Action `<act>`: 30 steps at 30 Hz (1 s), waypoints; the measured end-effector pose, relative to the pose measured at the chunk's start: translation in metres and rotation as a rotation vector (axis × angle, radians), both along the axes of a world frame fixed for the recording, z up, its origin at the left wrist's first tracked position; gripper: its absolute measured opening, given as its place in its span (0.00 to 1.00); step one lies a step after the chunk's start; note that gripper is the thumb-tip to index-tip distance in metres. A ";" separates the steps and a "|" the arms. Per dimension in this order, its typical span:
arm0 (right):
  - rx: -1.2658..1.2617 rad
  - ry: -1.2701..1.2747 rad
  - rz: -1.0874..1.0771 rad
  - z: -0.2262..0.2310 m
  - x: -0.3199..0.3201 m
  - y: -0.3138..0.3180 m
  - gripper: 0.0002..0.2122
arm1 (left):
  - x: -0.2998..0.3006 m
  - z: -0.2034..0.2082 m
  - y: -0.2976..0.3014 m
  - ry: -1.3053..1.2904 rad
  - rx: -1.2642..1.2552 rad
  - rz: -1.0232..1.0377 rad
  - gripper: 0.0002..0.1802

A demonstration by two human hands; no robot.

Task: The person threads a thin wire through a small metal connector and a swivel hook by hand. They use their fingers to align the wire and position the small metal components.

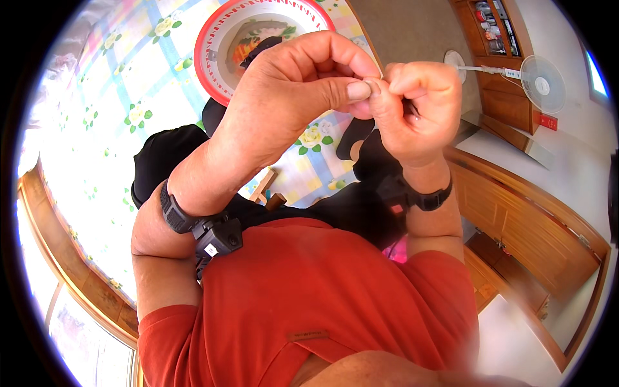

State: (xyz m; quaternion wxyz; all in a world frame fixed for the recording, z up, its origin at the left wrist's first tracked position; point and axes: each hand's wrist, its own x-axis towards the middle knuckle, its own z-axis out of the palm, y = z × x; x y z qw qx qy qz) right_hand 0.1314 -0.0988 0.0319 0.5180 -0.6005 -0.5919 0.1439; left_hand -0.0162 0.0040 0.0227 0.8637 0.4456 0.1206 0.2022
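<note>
The left hand point(303, 84) and right hand point(419, 109) meet, finger and thumb tips pinched together. Anything between those tips is too tiny to see; I cannot tell what it is or which way it points. Both hands are equally near that spot. Flowery cloth point(138, 116) lies under them, a red-rimmed basin point(209, 45) past the left hand, a standing fan point(543, 85) far off right.

Can't tell whether my left hand point(293, 80) and right hand point(422, 106) pinch anything: too small or covered by fingertips. Basin point(216, 32) beyond my grip: cropped by top edge, partly behind left hand. Dark thing point(258, 53) against it: half hidden, unidentifiable.
</note>
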 end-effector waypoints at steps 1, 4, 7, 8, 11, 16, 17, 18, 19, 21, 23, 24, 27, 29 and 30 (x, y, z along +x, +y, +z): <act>0.004 0.043 -0.021 0.001 -0.002 0.000 0.07 | 0.000 0.001 0.000 -0.004 -0.011 0.002 0.08; 0.075 0.140 -0.072 0.005 -0.012 0.007 0.06 | 0.000 0.002 -0.001 -0.010 -0.008 0.020 0.08; -0.013 0.082 -0.056 0.011 -0.006 0.005 0.05 | -0.001 0.004 0.000 0.008 0.039 0.034 0.08; -0.039 0.036 -0.063 0.011 -0.003 0.005 0.05 | -0.003 0.008 0.004 0.026 0.041 0.028 0.08; -0.145 -0.007 -0.003 0.017 0.000 0.004 0.05 | -0.004 0.008 0.010 0.058 0.144 0.039 0.06; -0.370 -0.027 0.055 0.024 0.004 0.003 0.06 | -0.005 0.006 0.019 0.127 0.348 -0.049 0.05; -0.396 -0.071 0.051 0.024 0.005 0.003 0.06 | -0.004 0.005 0.019 0.145 0.351 -0.057 0.05; -0.420 -0.113 0.047 0.024 0.006 0.004 0.07 | -0.004 0.005 0.018 0.166 0.356 -0.066 0.05; -0.425 -0.114 0.062 0.023 0.006 0.004 0.07 | -0.003 0.005 0.018 0.187 0.360 -0.075 0.05; -0.433 -0.116 0.092 0.021 0.005 0.005 0.07 | 0.000 0.003 0.025 0.105 0.365 -0.153 0.03; -0.503 -0.142 0.101 0.023 0.006 0.004 0.07 | 0.001 -0.001 0.032 0.039 0.508 -0.180 0.03; -0.537 -0.159 0.108 0.023 0.008 0.004 0.07 | 0.003 -0.003 0.035 0.011 0.650 -0.165 0.03; -0.527 -0.124 0.073 0.015 0.003 0.005 0.09 | 0.002 0.001 0.033 0.046 0.772 -0.174 0.04; -0.575 -0.165 0.096 0.015 0.005 0.005 0.07 | 0.002 0.003 0.033 0.096 0.792 -0.199 0.04; -0.594 -0.185 0.110 0.016 0.006 0.006 0.06 | 0.003 0.004 0.036 0.119 0.828 -0.209 0.04</act>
